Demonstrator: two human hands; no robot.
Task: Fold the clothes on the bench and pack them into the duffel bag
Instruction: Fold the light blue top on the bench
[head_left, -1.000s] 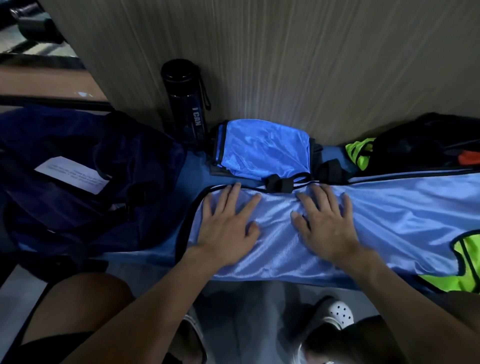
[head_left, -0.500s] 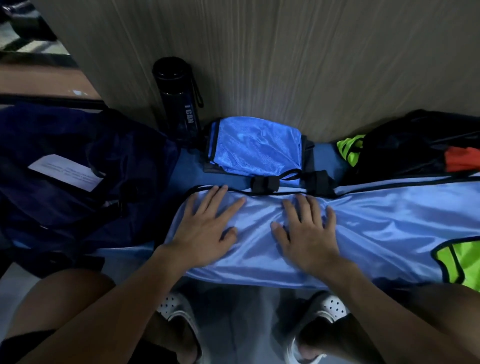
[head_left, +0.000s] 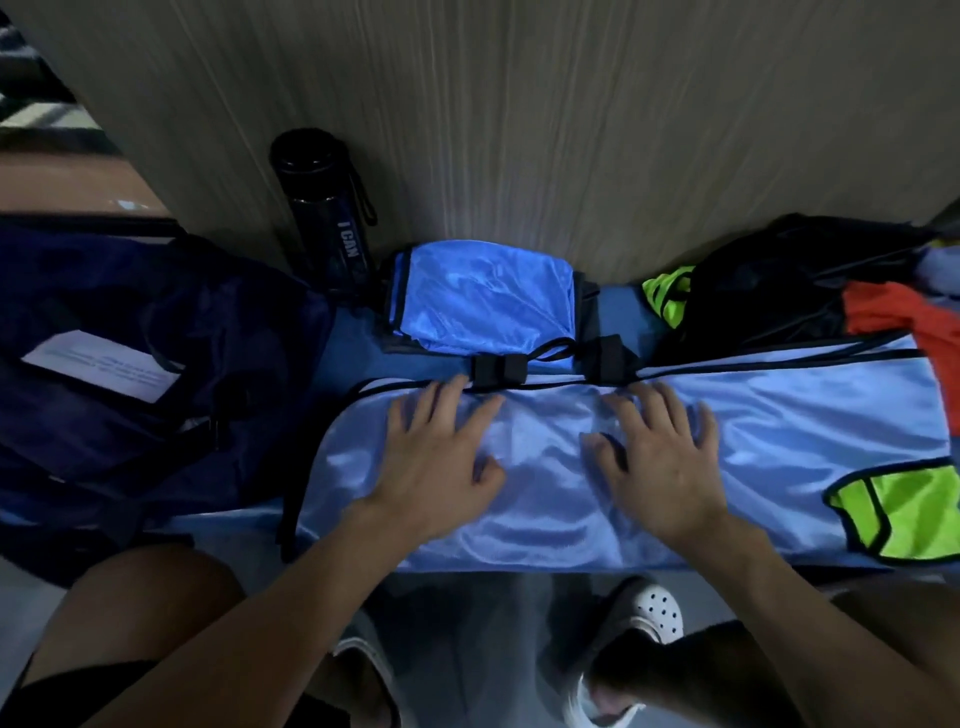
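Both palms press flat, fingers spread and nothing pinched: the left hand (head_left: 441, 462) and the right hand (head_left: 662, 467) lie side by side on the long, shiny pale-blue mesh vest (head_left: 805, 431) stretched along the blue bench (head_left: 358, 353). Since half a second ago both have slid a little rightward over the cloth. The right hand, then below the black strap buckles (head_left: 497, 370), now sits past them, and its blurred fingertips suggest the sweep is under way. I judge this to be smoothing before the next fold, not yet packing. From the left, the dark navy fabric duffel bag (head_left: 234, 332) slumps on the bench end with a white paper card (head_left: 98, 366) on it, just beside the vest's left end. It looks unchanged, and whether anything is packed inside cannot be told. Behind, a black cylindrical water bottle (head_left: 324, 208) stands against the wood-grain wall (head_left: 519, 130). Just beside it lies a folded bright-blue satin garment (head_left: 483, 296), seemingly ready for the bag. At the far right the vest's neon-green panel (head_left: 904, 514) is not yet folded, and a black heap (head_left: 779, 291) with an orange cloth (head_left: 904, 322) waits beyond.
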